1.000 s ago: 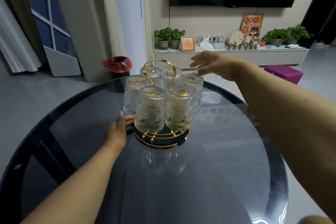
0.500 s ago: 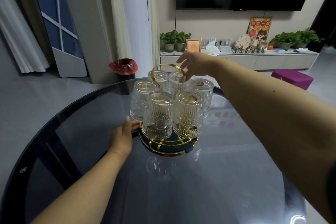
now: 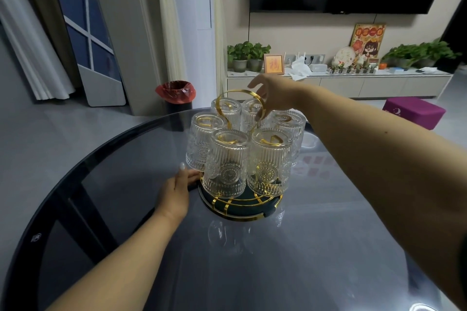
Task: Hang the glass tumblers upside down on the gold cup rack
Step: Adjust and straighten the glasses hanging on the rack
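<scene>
The gold cup rack (image 3: 240,206) stands near the middle of a round dark glass table (image 3: 290,260). Several ribbed glass tumblers (image 3: 226,164) hang upside down on it in a ring around its gold loop handle (image 3: 228,98). My right hand (image 3: 271,94) reaches over the far tumblers, with its fingers pinching the right side of the loop handle. My left hand (image 3: 177,190) rests flat on the table, fingertips against the left edge of the rack's dark round base.
Beyond the table's far edge stands a bin with a red liner (image 3: 176,94). A low white cabinet (image 3: 338,84) with plants and frames runs along the back wall under a dark screen. A purple box (image 3: 413,111) sits on the floor at right.
My right hand came in from the right over the tumblers and down onto the gold loop handle, where its fingers closed. My left hand stayed at the rack's base.
</scene>
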### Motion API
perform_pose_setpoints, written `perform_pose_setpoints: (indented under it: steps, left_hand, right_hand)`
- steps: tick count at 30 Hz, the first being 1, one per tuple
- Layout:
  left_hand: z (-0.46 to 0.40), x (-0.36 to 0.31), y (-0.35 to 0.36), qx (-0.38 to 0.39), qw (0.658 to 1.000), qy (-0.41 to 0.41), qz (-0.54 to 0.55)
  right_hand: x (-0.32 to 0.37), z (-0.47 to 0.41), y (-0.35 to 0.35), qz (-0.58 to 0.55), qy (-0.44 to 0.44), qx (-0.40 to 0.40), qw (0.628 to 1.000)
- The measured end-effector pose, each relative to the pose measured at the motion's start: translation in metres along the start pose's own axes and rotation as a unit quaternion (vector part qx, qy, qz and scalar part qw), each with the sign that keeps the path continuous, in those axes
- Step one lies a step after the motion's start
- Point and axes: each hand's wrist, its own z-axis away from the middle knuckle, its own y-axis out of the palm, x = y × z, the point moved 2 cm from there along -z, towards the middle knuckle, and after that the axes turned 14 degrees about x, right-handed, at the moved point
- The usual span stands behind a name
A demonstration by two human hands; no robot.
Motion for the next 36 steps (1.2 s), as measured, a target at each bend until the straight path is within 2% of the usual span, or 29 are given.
perform_pose_setpoints:
  steps: [7, 23, 30, 36]
  left_hand:
    - [0.000, 0.001, -0.001, 0.005, 1.000, 0.000, -0.004]
    - [0.001, 0.000, -0.001, -0.002, 1.000, 0.003, -0.009]
    - [0.005, -0.006, 0.000, -0.013, 1.000, -0.002, -0.006]
    - [0.003, -0.002, -0.001, -0.008, 1.000, -0.005, 0.006]
  right_hand:
    - [-0.002, -0.006, -0.005, -0.048, 0.005, -0.017, 0.999]
    - [-0.011, -0.011, -0.008, -0.052, 0.011, 0.021, 0.998]
    - [0.006, -0.009, -0.023, -0.047, -0.042, 0.009, 0.998]
    - [0.026, -0.020, -0.014, -0.009, -0.074, 0.048, 0.996]
